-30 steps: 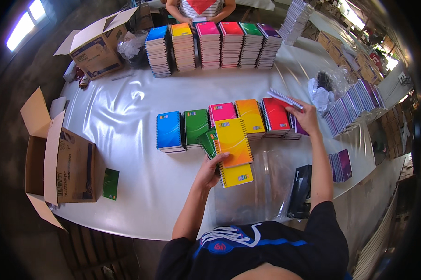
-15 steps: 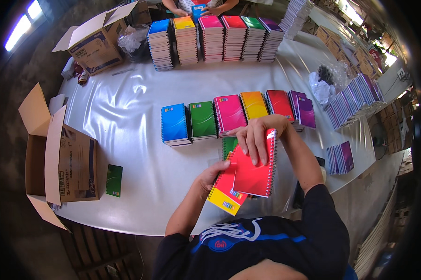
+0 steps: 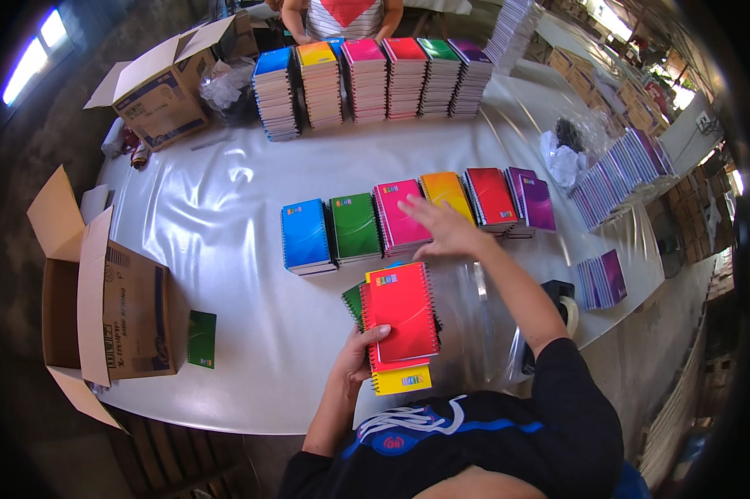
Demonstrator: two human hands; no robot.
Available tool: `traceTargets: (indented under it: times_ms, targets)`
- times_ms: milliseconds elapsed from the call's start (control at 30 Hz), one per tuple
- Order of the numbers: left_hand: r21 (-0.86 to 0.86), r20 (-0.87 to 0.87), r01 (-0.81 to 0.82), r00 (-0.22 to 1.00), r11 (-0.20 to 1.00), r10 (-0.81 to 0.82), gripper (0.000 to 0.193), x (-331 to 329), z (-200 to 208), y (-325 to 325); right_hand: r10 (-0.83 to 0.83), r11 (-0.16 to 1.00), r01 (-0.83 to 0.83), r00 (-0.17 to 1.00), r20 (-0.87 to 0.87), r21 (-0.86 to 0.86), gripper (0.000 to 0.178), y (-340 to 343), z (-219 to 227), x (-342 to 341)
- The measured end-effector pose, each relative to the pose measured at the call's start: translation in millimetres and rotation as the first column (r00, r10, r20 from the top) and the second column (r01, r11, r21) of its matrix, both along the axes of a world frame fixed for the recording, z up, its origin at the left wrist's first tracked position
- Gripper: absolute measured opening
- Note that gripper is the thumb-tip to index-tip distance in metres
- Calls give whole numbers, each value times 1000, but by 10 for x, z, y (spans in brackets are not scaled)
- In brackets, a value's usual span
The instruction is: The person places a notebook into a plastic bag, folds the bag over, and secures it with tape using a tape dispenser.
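My left hand (image 3: 359,353) grips a fanned bundle of spiral notebooks, its thumb pressed on the red notebook (image 3: 401,309) on top. Below that, a yellow notebook (image 3: 403,380) and a green notebook (image 3: 352,303) stick out. My right hand (image 3: 446,228) is empty with fingers spread, over the pink notebook stack (image 3: 396,214) and the lower edge of the yellow notebook stack (image 3: 451,190). The same row holds a blue stack (image 3: 306,236) and a green stack (image 3: 355,224) to the left, a red stack (image 3: 491,198) and purple notebooks (image 3: 539,205) to the right.
Taller notebook stacks (image 3: 365,81) line the far side, where a person (image 3: 343,20) stands. Open cartons (image 3: 133,308) are at the left, beside a lone green notebook (image 3: 202,339). Purple notebooks (image 3: 621,183) and a tape dispenser (image 3: 563,301) lie at the right.
My right hand has let go of the red notebook and moved up over the pink stack, fingers spreading. The bundle in my left hand has shifted left and straightened.
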State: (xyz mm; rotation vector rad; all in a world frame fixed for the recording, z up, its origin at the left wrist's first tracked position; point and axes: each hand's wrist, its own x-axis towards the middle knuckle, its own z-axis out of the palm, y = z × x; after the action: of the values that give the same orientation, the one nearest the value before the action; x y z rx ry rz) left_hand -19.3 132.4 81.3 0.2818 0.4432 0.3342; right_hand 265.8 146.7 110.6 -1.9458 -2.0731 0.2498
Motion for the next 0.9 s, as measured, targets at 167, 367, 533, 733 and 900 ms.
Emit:
traceTargets:
  times_ms: [167, 367, 533, 733, 900]
  targets:
    - [142, -119, -91, 987, 986, 108, 57, -101, 66, 162, -85, 989, 65, 986, 145, 136, 54, -86, -410, -188]
    - [157, -172, -30, 983, 987, 57, 58, -118, -9, 316, -207, 902, 360, 844, -494, 238, 21, 16, -11, -154]
    - [92, -158, 0, 987, 996, 15, 58, -94, -90, 231, -242, 966, 247, 968, -61, 82, 23, 47, -156, -173]
    - [95, -162, 23, 987, 995, -8, 66, -150, -287, 198, -151, 934, 343, 636, -757, 102, 22, 40, 163, -206]
    - [47, -47, -41, 998, 998, 43, 109, 79, -11, 231, 318, 908, -394, 425, -847, 143, 32, -50, 511, -150]
